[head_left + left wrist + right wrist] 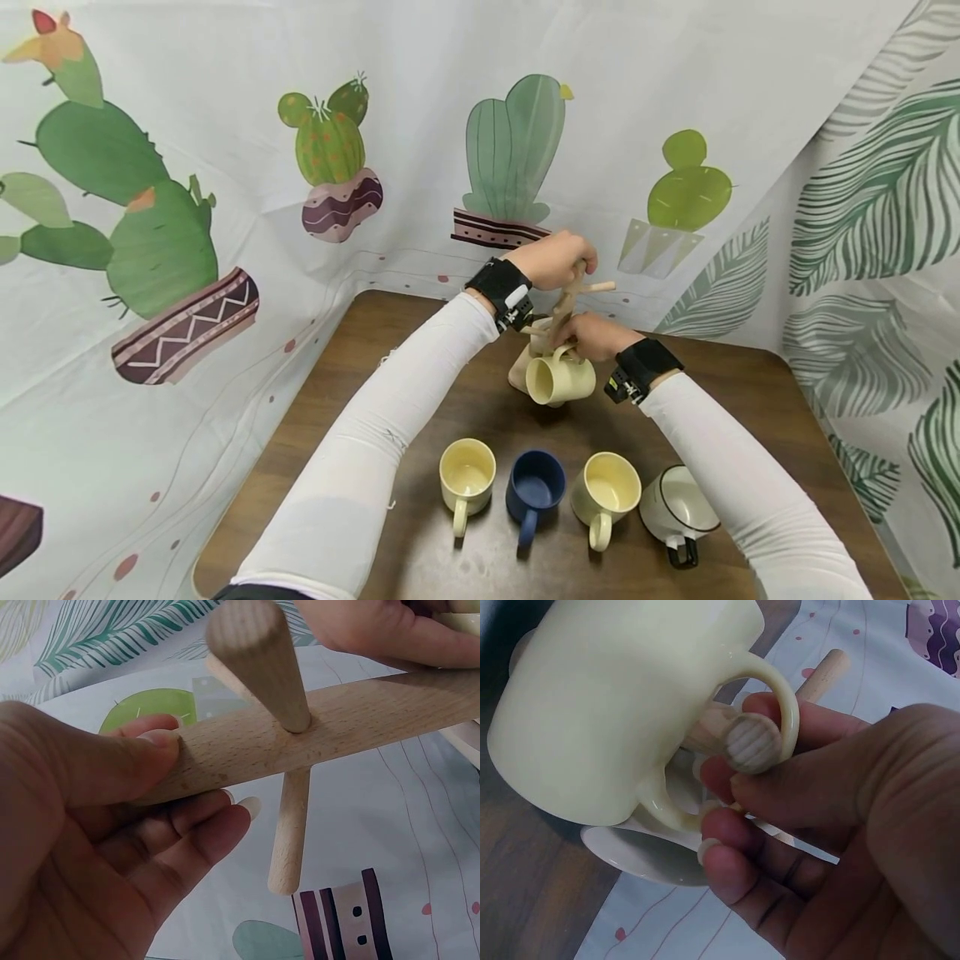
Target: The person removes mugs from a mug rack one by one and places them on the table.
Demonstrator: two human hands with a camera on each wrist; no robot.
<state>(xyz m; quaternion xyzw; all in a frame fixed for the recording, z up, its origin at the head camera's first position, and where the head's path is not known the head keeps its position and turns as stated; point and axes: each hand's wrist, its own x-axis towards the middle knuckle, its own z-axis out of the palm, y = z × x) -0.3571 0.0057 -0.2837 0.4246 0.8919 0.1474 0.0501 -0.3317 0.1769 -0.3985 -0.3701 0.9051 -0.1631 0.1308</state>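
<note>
A wooden mug tree [562, 308] stands toward the back of the table. My left hand [558, 257] grips the top of its post, thumb on one side and fingers on the other, as the left wrist view shows. With my right hand [596, 337] I pinch the handle of a pale yellow mug [566, 379], which hangs sideways low on the tree. In the right wrist view a round peg end [754, 742] pokes through the loop of the handle [786, 697]. Behind that mug, another pale mug [649, 855] is partly hidden.
Along the front of the brown table [465, 575] stand a yellow mug [467, 475], a blue mug [536, 487], a second yellow mug [607, 487] and a white mug with black handle [678, 508], under my right forearm. A cactus-print cloth [420, 125] hangs behind.
</note>
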